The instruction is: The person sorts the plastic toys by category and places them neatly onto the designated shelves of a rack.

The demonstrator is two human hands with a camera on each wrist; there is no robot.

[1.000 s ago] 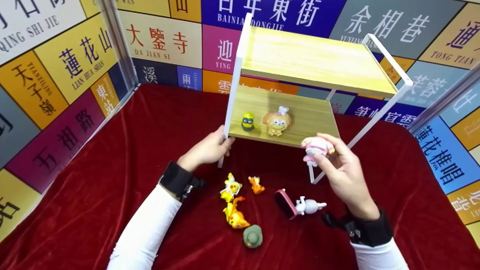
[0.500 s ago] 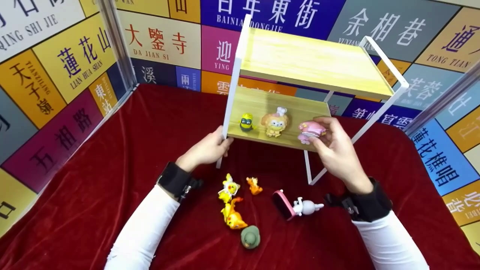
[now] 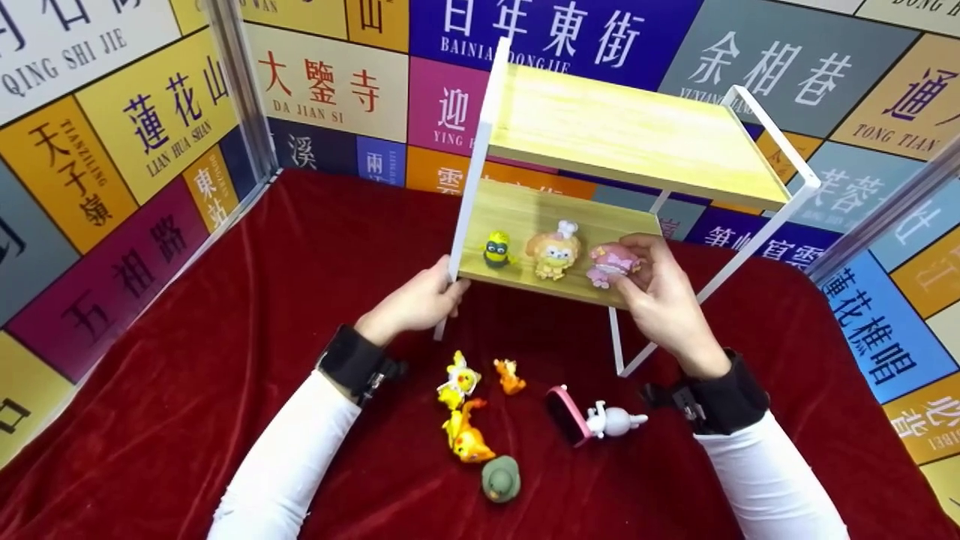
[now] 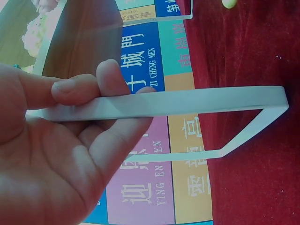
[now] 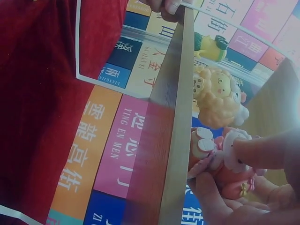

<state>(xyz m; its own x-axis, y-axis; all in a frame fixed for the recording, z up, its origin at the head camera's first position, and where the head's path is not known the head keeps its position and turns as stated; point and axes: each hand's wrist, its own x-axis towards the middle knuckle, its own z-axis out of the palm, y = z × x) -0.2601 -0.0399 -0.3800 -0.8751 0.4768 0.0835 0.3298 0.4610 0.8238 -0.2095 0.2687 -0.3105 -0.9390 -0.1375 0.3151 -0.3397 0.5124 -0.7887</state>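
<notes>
My left hand (image 3: 415, 301) grips the white metal leg (image 4: 206, 101) at the left front of a two-tier wooden shelf (image 3: 630, 135), its fingers curled round the bar. At the right end of the lower board, my right hand (image 3: 664, 300) pinches a pink figurine (image 3: 611, 262) between thumb and fingers. In the right wrist view the pink figurine (image 5: 225, 164) has its feet at the board's front edge; whether it bears its weight there I cannot tell. Left of it on the same board stand a fluffy tan figurine with a white hat (image 3: 553, 251) and a yellow minion figurine (image 3: 496, 249).
On the red cloth (image 3: 337, 457) in front of the shelf lie a white-and-yellow figurine (image 3: 458, 381), a small orange one (image 3: 509, 376), an orange-yellow one (image 3: 468, 436), a green duck-like one (image 3: 500, 479) and a grey-white one with a pink-rimmed board (image 3: 600, 420). Sign-covered walls (image 3: 322, 82) stand behind.
My right hand has carried the pink figurine up and inward from in front of the shelf to the lower board's right end, then slightly left. The left hand keeps its grip on the leg.
</notes>
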